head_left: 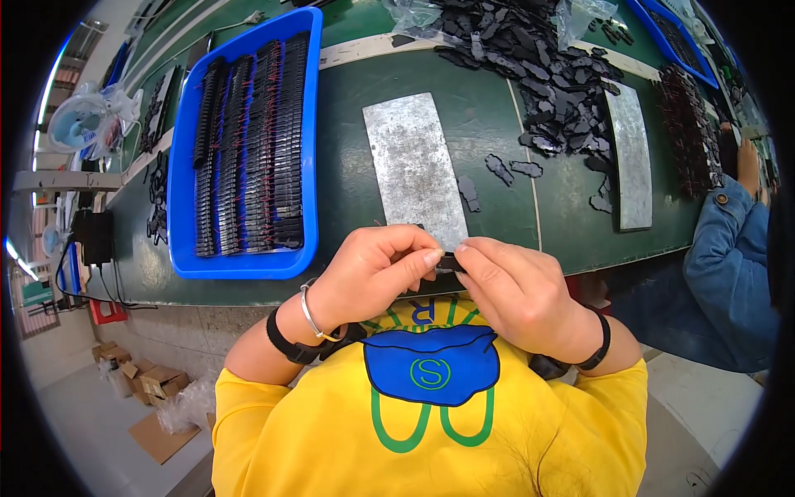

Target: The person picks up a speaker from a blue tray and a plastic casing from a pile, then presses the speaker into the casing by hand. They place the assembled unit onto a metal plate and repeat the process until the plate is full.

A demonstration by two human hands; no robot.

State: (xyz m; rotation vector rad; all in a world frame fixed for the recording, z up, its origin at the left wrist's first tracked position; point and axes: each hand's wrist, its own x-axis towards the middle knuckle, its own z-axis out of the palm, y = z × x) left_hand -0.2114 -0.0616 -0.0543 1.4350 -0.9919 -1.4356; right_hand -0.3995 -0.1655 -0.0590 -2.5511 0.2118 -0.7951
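Where left fingers (416, 266) face right fingers (489, 258), black piece (449, 262) lies between.

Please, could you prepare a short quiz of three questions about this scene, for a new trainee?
1. What colour is the large tray at the person's left?
2. True or false: the left hand and the right hand are together at a small dark part.
3. The large pile of flat dark pieces lies on: (a) the floor, (b) the green table, (c) the person's lap.

Key: 1. blue; 2. true; 3. b.
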